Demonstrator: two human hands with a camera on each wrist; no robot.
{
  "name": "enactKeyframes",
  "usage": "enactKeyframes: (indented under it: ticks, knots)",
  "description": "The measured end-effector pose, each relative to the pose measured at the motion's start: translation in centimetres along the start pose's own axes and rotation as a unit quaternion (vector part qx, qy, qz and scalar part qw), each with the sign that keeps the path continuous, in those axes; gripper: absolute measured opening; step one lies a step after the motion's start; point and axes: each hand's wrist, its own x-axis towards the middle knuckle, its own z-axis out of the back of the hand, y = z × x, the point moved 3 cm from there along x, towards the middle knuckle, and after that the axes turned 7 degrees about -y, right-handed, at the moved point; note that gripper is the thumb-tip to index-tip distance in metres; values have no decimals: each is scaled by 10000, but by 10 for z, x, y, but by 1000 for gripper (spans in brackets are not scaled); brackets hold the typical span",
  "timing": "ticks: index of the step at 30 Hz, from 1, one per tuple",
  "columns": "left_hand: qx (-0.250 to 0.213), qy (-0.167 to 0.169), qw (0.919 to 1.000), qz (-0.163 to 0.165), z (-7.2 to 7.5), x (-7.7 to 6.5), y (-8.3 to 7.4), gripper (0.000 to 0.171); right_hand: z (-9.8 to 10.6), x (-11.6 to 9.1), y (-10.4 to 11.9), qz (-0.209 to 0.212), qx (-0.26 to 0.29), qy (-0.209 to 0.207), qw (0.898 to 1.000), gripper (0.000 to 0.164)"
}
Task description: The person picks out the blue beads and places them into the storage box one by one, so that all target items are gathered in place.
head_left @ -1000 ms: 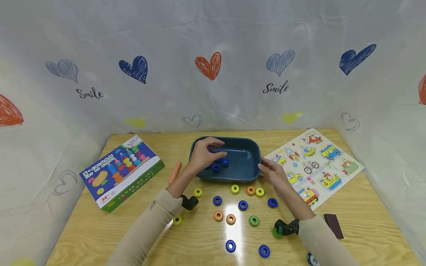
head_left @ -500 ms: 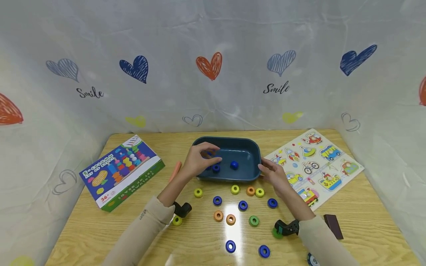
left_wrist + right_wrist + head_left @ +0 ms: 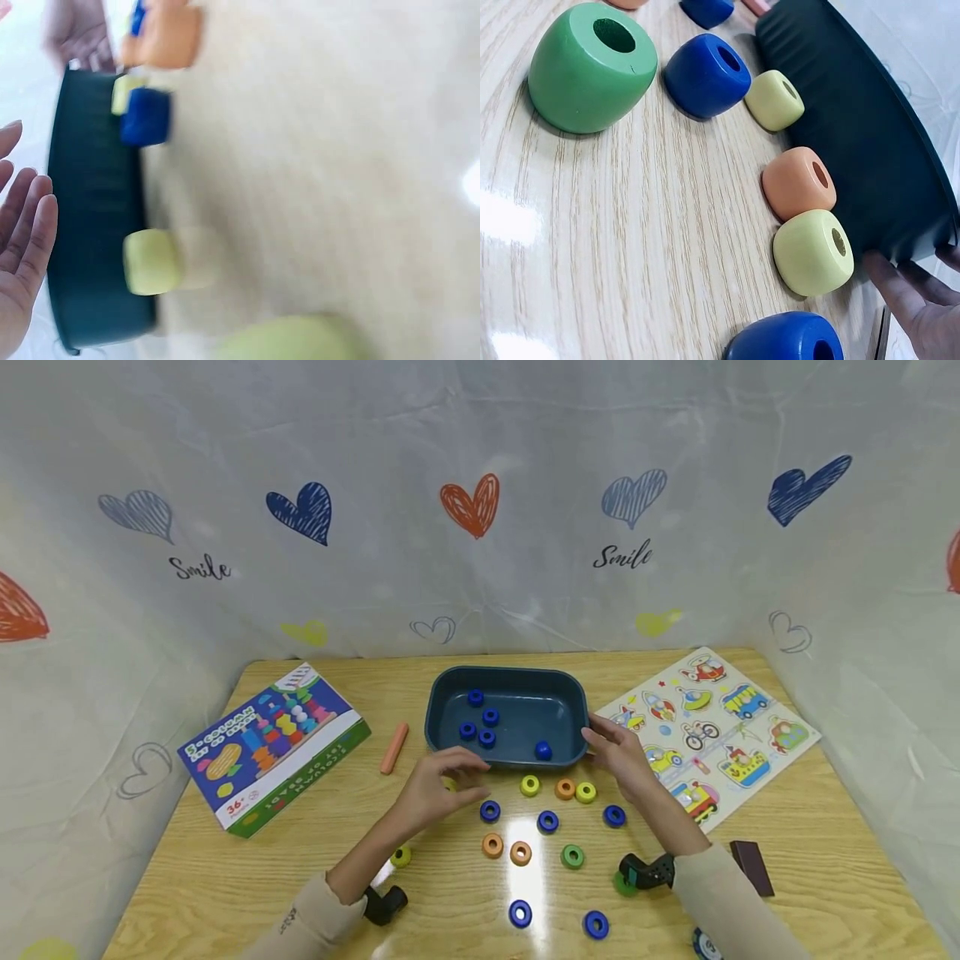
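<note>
My left hand [image 3: 441,787] hovers in front of the left part of a dark teal plastic tub [image 3: 536,706], thumb and fingers apart with nothing between them. In the left wrist view its fingers [image 3: 34,240] are loosely extended beside the tub's wall. My right hand [image 3: 622,760] holds the tub's right end, thumb at the rim and fingers against the outer wall, as the right wrist view also shows. Inside the tub lie several blue ring beads [image 3: 491,717] and a rounder blue bead [image 3: 543,750]. A yellow bead [image 3: 448,783] is partly hidden behind my left hand.
Yellow, orange, blue and green beads [image 3: 572,857] are scattered before the tub. An orange stick [image 3: 394,748] and a bead-set box [image 3: 273,747] lie left. At right are a vehicle puzzle board [image 3: 701,735] and a dark brown block [image 3: 752,868].
My left hand has come out of the tub, moving toward me and left, uncovering the blue beads. The rounder blue bead has rolled right inside the tub. My right hand stays put.
</note>
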Motion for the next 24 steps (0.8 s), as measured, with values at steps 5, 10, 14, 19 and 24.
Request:
enactKeyframes:
  ticks: [5,10,14,19,24]
  knots:
    - [30,226,9997,91,-11,-15,11,26,0,1,-1,4,-7,-32,10000,53]
    - [241,425,9982,338,-20,-24,21,28,-1,0,-1,5,40,-10,10000,52]
    - [408,530,9967,454,-26,-26,24,29,-1,0,-1,11,61,-1,10000,53]
    - [651,697,9947,386,-32,-26,23,27,0,-1,-1,19,166,12,9999,53]
    - [948,818,9915,347,-34,-26,22,27,0,0,-1,41,142,35,9999,53]
